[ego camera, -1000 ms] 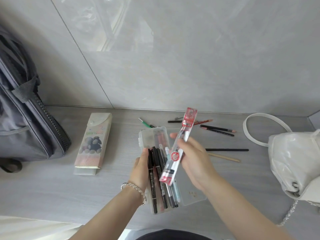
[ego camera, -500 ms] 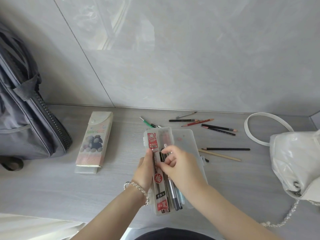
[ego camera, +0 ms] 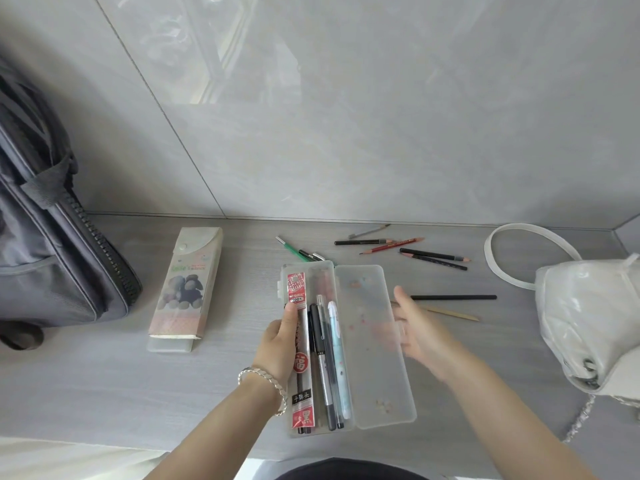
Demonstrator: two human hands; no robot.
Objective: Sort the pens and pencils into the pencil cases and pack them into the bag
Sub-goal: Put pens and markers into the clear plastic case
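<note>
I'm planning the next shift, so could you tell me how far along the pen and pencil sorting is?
Partly done. Several pens and a red refill pack lie in the open clear pencil case, steadied by the left hand. The right hand, empty, hovers over the lid. Loose pencils remain on the table; the printed pencil case is shut, and nothing visibly packed into the grey bag.
</note>
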